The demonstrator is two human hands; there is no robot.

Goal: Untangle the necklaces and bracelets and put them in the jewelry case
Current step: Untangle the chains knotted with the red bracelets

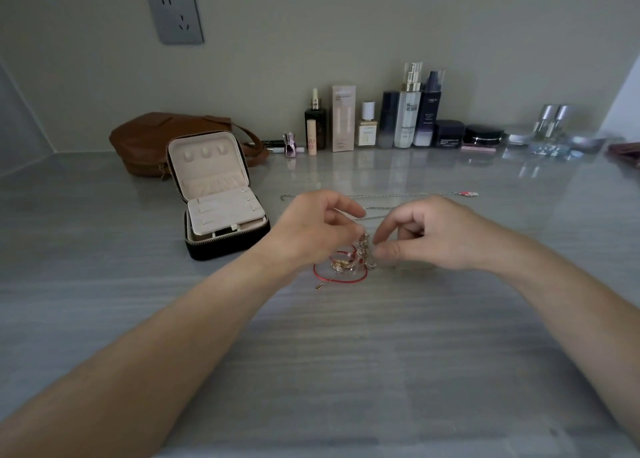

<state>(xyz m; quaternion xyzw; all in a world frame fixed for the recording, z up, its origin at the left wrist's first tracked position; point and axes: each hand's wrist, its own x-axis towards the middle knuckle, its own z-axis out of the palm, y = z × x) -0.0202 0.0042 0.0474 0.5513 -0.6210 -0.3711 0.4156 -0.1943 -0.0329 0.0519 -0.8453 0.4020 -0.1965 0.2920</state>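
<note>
Tangle of gold chains and red cord (351, 261), lying on the counter (346, 353) near the open jewelry case (218, 197), pinched at its top by left hand (311, 225) and right hand (429, 234); likely light, limp, snag-prone, best held by single strands beside the knot.

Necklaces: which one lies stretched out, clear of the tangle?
The silver chain with the red tag, lying straight farthest back; the tangle with the red cord holds the rest.

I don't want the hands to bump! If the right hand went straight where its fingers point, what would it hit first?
Probably the jewelry tangle, which the right hand pinches; just past it, the left hand. Depth is unclear.
</note>
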